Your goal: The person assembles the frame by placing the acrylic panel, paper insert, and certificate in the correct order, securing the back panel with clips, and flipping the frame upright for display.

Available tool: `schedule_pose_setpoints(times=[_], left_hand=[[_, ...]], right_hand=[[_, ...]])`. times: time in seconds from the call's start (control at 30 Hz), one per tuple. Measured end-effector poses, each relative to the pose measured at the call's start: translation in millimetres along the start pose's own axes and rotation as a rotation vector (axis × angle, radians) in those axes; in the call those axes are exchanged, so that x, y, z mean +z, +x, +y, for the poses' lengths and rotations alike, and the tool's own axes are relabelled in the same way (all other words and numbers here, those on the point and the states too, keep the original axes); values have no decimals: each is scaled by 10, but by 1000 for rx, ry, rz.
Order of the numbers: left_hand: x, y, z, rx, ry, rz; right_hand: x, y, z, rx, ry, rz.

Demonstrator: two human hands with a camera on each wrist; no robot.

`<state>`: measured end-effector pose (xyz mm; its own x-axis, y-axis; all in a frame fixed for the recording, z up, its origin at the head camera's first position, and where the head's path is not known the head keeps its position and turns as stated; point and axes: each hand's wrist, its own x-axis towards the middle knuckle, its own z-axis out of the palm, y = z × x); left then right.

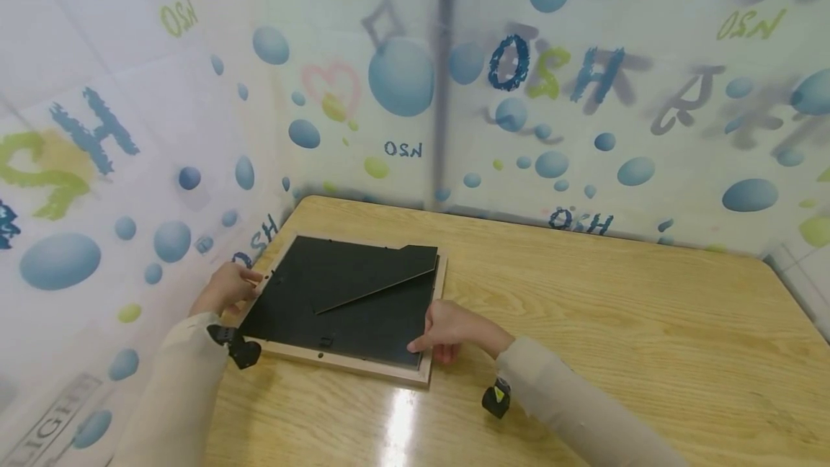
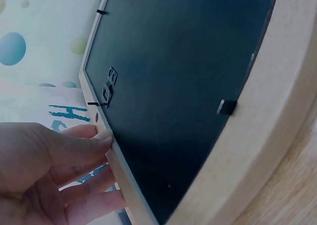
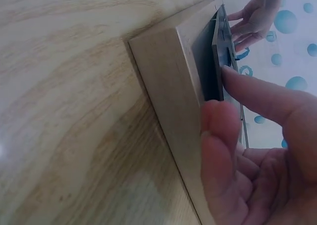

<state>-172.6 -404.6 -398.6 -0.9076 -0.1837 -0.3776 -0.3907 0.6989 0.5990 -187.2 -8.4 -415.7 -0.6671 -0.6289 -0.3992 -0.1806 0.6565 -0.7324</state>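
A light wooden picture frame (image 1: pixel 350 361) lies face down on the table, its black backing board (image 1: pixel 376 326) uppermost. A stand flap (image 1: pixel 389 276) slants across the board. At the frame's left edge, my left hand (image 1: pixel 227 287) has its thumb on the rim and its fingers along the outer side, gripping it. On the right, my right hand (image 1: pixel 447 326) pinches at the board's near right corner, thumb on top and other fingers curled by the frame's side. In the right wrist view, the board's edge (image 3: pixel 216 61) stands raised above the wood beside the thumb.
The wood-grain table (image 1: pixel 616 323) stretches away to the right. A patterned curtain (image 1: pixel 214 128) hangs close along the left side and behind the table. Small dark tabs (image 2: pixel 228 107) and a metal hanger (image 2: pixel 107 92) show around the frame's back.
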Motion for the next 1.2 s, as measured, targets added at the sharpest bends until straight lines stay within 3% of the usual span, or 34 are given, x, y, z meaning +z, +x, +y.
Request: schedule_pose_setpoints(times=[1.2], left_hand=[[8, 1, -11, 8, 0, -1]], right_hand=[[-30, 61, -63, 5, -149, -4]])
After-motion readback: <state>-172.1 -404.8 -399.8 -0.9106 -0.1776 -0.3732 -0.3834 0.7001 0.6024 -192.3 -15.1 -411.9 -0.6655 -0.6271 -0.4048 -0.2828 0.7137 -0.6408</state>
